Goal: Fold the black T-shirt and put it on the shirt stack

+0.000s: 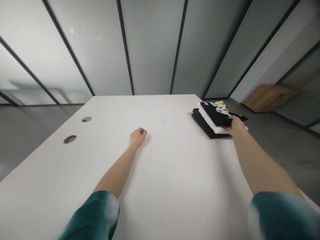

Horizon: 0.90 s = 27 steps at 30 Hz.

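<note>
At the table's right edge lies a stack of folded clothes. On top is a folded black T-shirt [215, 112] with white lettering and a bit of yellow. A white folded garment [208, 120] lies beneath it, and a dark folded garment [203, 126] is at the bottom. My right hand [236, 125] grips the near right side of the black T-shirt, its thumb on top and its other fingers partly hidden under the cloth. Over the middle of the table, my left hand [138, 136] is curled into a loose fist, with nothing visible in it.
The white table [160, 173] spans most of the view. Two round holes, one with a grey cover [86, 119] and one uncovered [70, 139], lie on its left. Frosted glass panels [152, 46] stand behind. A wooden cabinet [268, 97] sits on the floor at right.
</note>
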Available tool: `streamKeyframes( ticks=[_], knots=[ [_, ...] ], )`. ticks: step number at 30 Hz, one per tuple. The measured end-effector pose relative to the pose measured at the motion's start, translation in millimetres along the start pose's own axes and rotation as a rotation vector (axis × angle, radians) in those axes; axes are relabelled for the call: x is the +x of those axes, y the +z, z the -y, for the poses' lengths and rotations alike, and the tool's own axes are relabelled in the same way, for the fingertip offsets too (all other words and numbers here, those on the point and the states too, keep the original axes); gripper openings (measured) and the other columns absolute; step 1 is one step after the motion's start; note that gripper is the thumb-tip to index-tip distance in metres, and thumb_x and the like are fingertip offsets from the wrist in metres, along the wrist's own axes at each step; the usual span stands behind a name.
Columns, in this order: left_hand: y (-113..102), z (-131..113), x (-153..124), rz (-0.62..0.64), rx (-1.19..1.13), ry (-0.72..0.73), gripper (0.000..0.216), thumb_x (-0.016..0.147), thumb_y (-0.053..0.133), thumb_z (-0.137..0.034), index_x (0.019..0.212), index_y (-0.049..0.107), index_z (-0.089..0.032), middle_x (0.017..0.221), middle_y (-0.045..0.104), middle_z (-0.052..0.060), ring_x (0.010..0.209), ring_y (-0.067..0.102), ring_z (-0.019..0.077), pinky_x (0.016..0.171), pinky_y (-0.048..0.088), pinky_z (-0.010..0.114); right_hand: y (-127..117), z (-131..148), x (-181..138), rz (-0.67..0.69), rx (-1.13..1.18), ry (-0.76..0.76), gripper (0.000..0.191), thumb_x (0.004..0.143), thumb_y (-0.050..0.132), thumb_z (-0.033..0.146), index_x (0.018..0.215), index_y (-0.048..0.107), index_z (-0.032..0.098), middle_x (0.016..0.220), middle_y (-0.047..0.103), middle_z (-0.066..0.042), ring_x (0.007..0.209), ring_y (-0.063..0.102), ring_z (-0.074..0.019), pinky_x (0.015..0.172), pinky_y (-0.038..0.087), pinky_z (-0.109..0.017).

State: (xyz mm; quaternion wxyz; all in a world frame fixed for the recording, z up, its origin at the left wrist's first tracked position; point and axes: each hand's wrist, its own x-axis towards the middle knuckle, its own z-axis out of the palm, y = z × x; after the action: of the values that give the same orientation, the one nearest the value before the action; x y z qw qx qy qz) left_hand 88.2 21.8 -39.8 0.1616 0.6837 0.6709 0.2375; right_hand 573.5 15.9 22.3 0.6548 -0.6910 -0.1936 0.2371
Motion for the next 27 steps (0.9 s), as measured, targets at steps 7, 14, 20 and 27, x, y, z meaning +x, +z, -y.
streamKeyframes(
  ticks=[7,14,20,27],
  knots=[
    [2,1,1,0.010,-0.027,-0.010,0.026,0.090,0.049,-0.035,0.099,0.070,-0.022,0.100,0.075,0.006,0.099,0.067,0.0226,0.085,0.047,0.032,-3,-12,-30,-0.516,-0.195,-0.443,0.062,0.067,0.051,0.010,0.128,0.042,0.001,0.128,0.047,-0.029,0.118,0.050,-0.0308,0.104,0.038,-0.050],
    [-9,8,13,0.176,-0.155,-0.005,0.026,0.086,0.053,-0.032,0.101,0.070,-0.018,0.098,0.074,0.008,0.091,0.067,0.0214,0.080,0.049,0.031,52,-56,-119,0.068,-0.409,-1.038,0.032,0.076,0.048,0.021,0.107,0.056,0.018,0.105,0.060,-0.013,0.103,0.055,-0.0292,0.096,0.042,-0.049],
    [-19,23,5,0.129,-0.017,0.198,0.027,0.087,0.050,-0.026,0.102,0.069,-0.015,0.100,0.071,0.011,0.093,0.065,0.0218,0.086,0.049,0.033,91,-86,-156,0.473,-0.643,-1.237,0.026,0.079,0.049,0.018,0.101,0.063,0.017,0.103,0.065,-0.014,0.102,0.054,-0.0303,0.093,0.040,-0.048],
    [-19,28,-11,-0.015,0.244,0.325,0.031,0.090,0.048,-0.032,0.111,0.067,-0.018,0.116,0.065,0.012,0.112,0.058,0.0257,0.100,0.044,0.037,76,-87,-151,0.511,-0.795,-1.180,0.030,0.084,0.046,0.022,0.106,0.066,0.017,0.111,0.064,-0.015,0.110,0.053,-0.0309,0.098,0.039,-0.047]
  ],
)
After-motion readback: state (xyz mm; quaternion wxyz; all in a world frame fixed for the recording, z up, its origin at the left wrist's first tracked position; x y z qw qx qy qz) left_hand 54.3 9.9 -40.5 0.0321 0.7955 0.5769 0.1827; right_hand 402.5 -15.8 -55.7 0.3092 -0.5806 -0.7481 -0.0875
